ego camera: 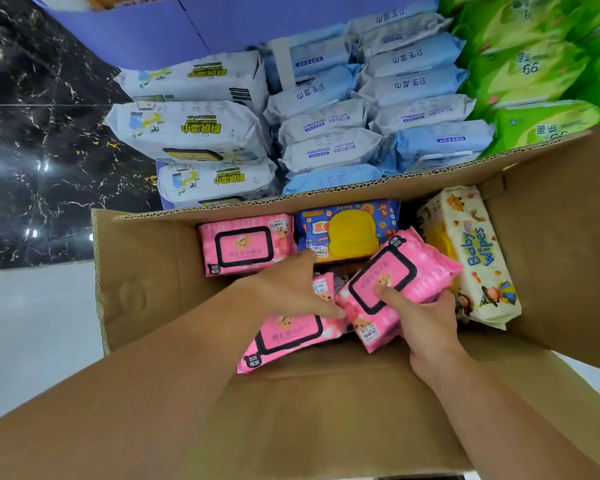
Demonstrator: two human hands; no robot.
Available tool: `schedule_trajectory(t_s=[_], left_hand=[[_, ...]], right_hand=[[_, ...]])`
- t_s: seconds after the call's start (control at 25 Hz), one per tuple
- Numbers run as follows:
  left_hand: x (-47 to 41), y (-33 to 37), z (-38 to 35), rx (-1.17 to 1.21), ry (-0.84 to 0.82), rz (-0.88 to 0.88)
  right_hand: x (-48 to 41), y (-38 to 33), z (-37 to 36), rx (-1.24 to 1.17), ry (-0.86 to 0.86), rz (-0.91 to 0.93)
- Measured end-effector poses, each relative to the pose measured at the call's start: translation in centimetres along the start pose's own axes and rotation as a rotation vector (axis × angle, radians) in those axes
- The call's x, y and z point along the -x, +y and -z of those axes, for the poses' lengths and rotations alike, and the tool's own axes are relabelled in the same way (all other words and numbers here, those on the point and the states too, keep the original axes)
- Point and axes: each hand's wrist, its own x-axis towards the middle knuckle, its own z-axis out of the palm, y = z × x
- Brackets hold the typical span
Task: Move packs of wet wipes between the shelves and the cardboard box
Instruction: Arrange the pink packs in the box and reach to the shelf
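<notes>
the right hand (pixel 426 323) is gripping a tilted pink pack (pixel 395 285) inside the cardboard box (pixel 146 271), thumb pressing on its black-framed lid, fingers wrapping under. the left hand (pixel 291 289) is lying open over another pink pack (pixel 288 337) at the box's near side, fingertips touching the held one. both forearms are reaching down over the box's near wall. pink, blue and cream packs are sitting in the box; beyond its far wall the shelf (pixel 136 39) is looking nearly full, so i judge the moving partway done.
</notes>
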Motion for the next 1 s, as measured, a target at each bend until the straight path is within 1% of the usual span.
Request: schedule_trajectory(t_s=[0.08, 0.16, 0.2, 0.28, 0.32, 0.4, 0.44, 0.48, 0.52, 0.56, 0.64, 0.68, 0.76, 0.84, 0.88, 0.92, 1.0], left_hand=[[-1.4, 0.8, -0.3, -0.062, -0.060, 0.056], [-1.8, 1.2, 0.1, -0.141, -0.117, 0.055], [-1.5, 0.9, 0.8, -0.144, -0.115, 0.030], [-0.2, -0.6, 2.8, -0.072, -0.011, -0.045], [0.8, -1.7, 4.0, 0.039, 0.086, -0.076], [3.6, -4.3, 5.3, 0.415, 0.325, -0.113], [4.9, -5.6, 5.1, 0.618, 0.401, -0.093], [6.0, -6.9, 4.2, 0.794, 0.437, -0.050], [6.9, -7.9, 2.7, 0.912, 0.439, 0.011], [7.7, -8.5, 1.3, 0.970, 0.410, 0.072], [8.2, -9.1, -0.5, 0.977, 0.320, 0.155], [7.8, -9.4, -0.7, 0.952, 0.277, 0.174], [7.2, -9.4, -0.5, 0.936, 0.201, 0.203], [6.3, -9.1, -0.5, 0.947, 0.124, 0.217], [5.8, -8.9, -0.6, 0.943, 0.083, 0.207], [5.3, -8.8, -0.6, 0.946, 0.056, 0.203], [5.2, -7.7, 0.0, 0.942, 0.073, 0.199]], right_hand=[[0.3, -0.6, 0.7, 0.052, -0.038, 0.060], [0.4, -1.2, 1.3, 0.086, -0.071, 0.093], [0.5, -1.4, 1.6, 0.103, -0.086, 0.100], [0.8, -2.1, 1.9, 0.160, -0.110, 0.124], [0.8, -2.4, 2.2, 0.209, -0.135, 0.152], [1.0, -3.4, 2.6, 0.327, -0.229, 0.221], [1.1, -4.2, 2.7, 0.388, -0.302, 0.247], [0.8, -4.8, 2.5, 0.457, -0.381, 0.253], [0.6, -5.3, 2.3, 0.530, -0.454, 0.239], [0.2, -5.5, 2.0, 0.603, -0.511, 0.223], [-0.6, -5.0, 1.8, 0.705, -0.577, 0.187], [-0.7, -4.5, 1.7, 0.734, -0.582, 0.180], [-1.1, -3.2, 1.7, 0.773, -0.509, 0.174], [-1.5, -2.1, 1.9, 0.733, -0.454, 0.119], [-1.4, -1.8, 1.8, 0.690, -0.465, 0.098], [-1.1, -1.8, 1.8, 0.652, -0.463, 0.096], [-0.2, -3.1, 1.6, 0.605, -0.448, 0.122]])
